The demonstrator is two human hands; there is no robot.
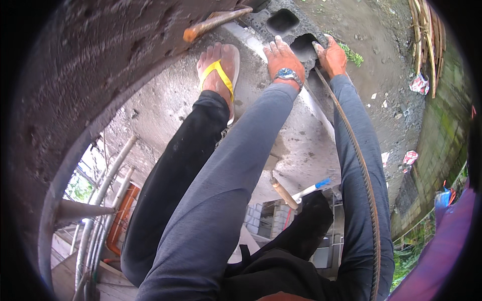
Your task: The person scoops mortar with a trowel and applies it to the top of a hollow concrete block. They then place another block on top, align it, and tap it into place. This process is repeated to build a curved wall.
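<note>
A grey hollow concrete block [257, 22] lies at the top of the ledge, with dark openings through it. My left hand [285, 59], with a metal wristwatch [288, 74], rests on its near left part, fingers stretched out and a little apart. My right hand [332, 57] grips the block's right edge, the thumb by the nearer opening. A ribbed steel bar [359, 158] runs from beside the hands along my right forearm; neither hand is around it. Part of the block is hidden beneath my hands.
A wooden handle with an orange end [216, 24] lies beyond my foot in a yellow-strapped flip-flop [218, 75]. A trowel's wooden handle [283, 193] and a white-and-blue stick [312, 189] are between my legs. Poles [108, 185] stand lower left; wood strips [427, 45] lean upper right.
</note>
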